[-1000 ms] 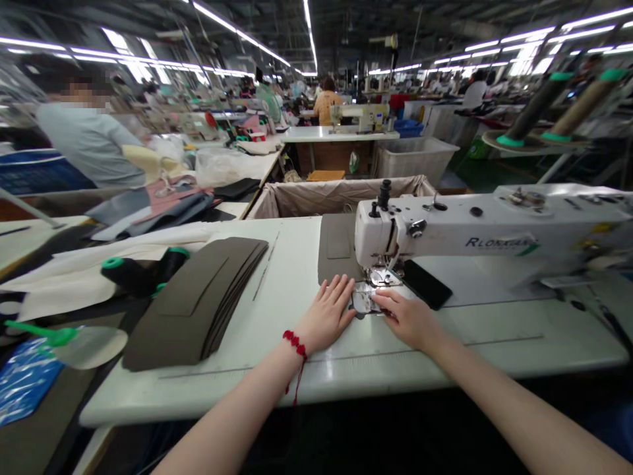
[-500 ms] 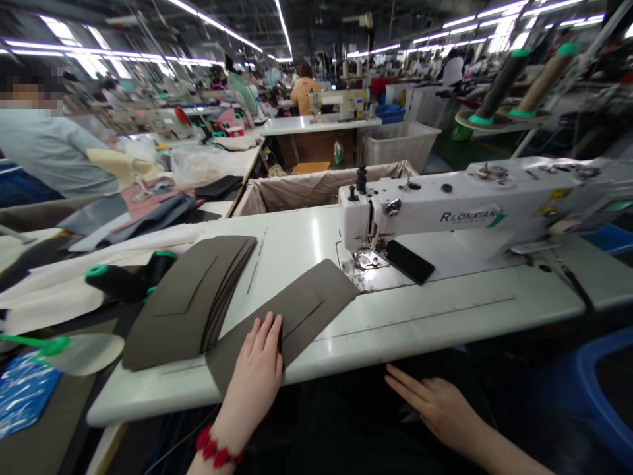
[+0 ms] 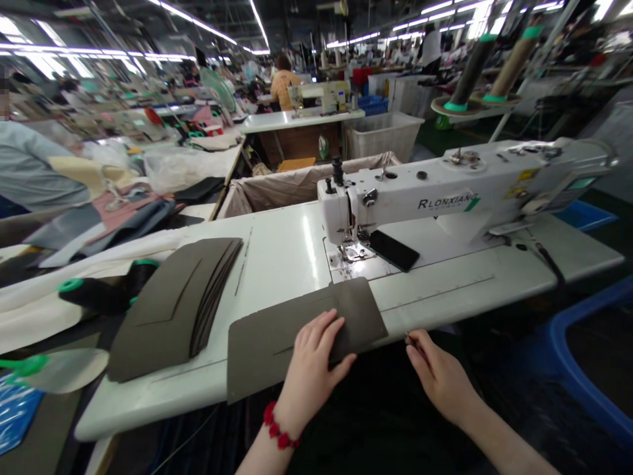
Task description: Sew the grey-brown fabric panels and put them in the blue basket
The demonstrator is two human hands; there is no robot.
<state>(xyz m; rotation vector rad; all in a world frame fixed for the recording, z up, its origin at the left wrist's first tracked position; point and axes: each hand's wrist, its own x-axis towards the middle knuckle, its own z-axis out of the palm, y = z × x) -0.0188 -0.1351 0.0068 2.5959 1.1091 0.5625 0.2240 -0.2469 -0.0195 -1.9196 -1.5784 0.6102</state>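
Note:
My left hand lies on a flat grey-brown fabric piece at the near edge of the white sewing table. Its fingers rest on top and the thumb sits at the piece's overhanging lower edge, gripping it. To the right, my right hand hovers just off the table edge with its fingertips pinched on something small that I cannot make out. The needle area of the white sewing machine is behind the piece. A stack of matching pieces lies to the left.
A black phone lies on the machine bed. Dark thread cones sit at the left. A cloth-lined bin stands behind the table and a blue tub at the lower right. A co-worker sits at the far left.
My left hand drew the piece from under the needle to the near table edge and turned it. My right hand dropped from the needle to below the table, then rose to its edge.

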